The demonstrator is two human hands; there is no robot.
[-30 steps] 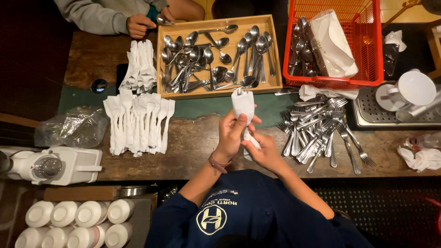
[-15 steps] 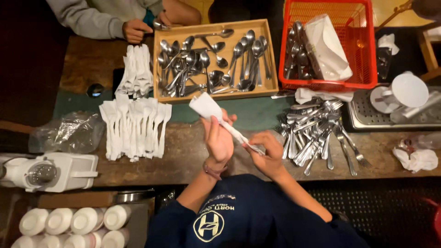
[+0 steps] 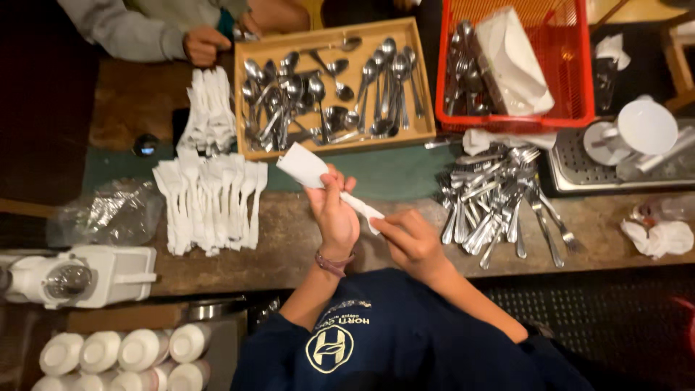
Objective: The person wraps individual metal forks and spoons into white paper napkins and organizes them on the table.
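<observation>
My left hand (image 3: 334, 213) and my right hand (image 3: 407, 237) together hold a white napkin-wrapped cutlery roll (image 3: 313, 174) above the wooden counter. The roll tilts, its wide end up and left, its narrow end pinched by my right fingers. A row of finished white rolls (image 3: 208, 204) lies to the left. A heap of loose forks and knives (image 3: 496, 203) lies to the right of my hands.
A wooden tray of spoons (image 3: 334, 87) and a red basket (image 3: 515, 61) with cutlery and napkins stand at the back. Another person's hand (image 3: 203, 43) rests at the upper left beside more rolls (image 3: 210, 108). White cups (image 3: 637, 130) sit right, a plastic bag (image 3: 108, 213) left.
The wrapped roll has tipped from upright to slanting left. My left hand has slid up along it while my right hand stays at its lower end.
</observation>
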